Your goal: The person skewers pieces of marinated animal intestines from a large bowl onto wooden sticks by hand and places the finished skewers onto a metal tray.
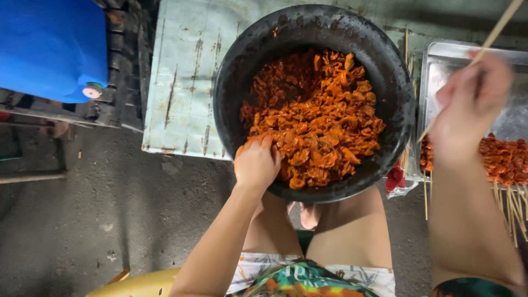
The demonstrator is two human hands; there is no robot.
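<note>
Far left: blue container [52,47] on a dark crate [124,60], standing on the concrete ground [110,214]. A yellow stool edge [140,285] shows at the bottom.

Left hand [256,162]: fingers bent down and dipped into the near left edge of the meat [316,118], fingertips buried among the pieces, so I cannot tell whether they pinch one or merely press on the heap. Palm faces down, wrist over the rim of the bowl [231,82]. The forearm rises from lower left, across the person's bare knee.

The meat is a heap of orange-red marinated pieces filling the middle and right of the black bowl. The bowl sits on a worn pale board [184,66], its near rim over the person's knees. Patterned shorts [308,278] show below.

Right hand [467,104]: blurred, raised above the right rim of the bowl, fingers closed round a thin wooden skewer [498,27] that slants up to the top right corner. The forearm runs straight down the right side of the view. This hand is well clear of the meat in the bowl.

Far right: metal tray [440,66] under that hand, with skewered meat [503,159] laid in it, the stick ends pointing towards the person.
</note>
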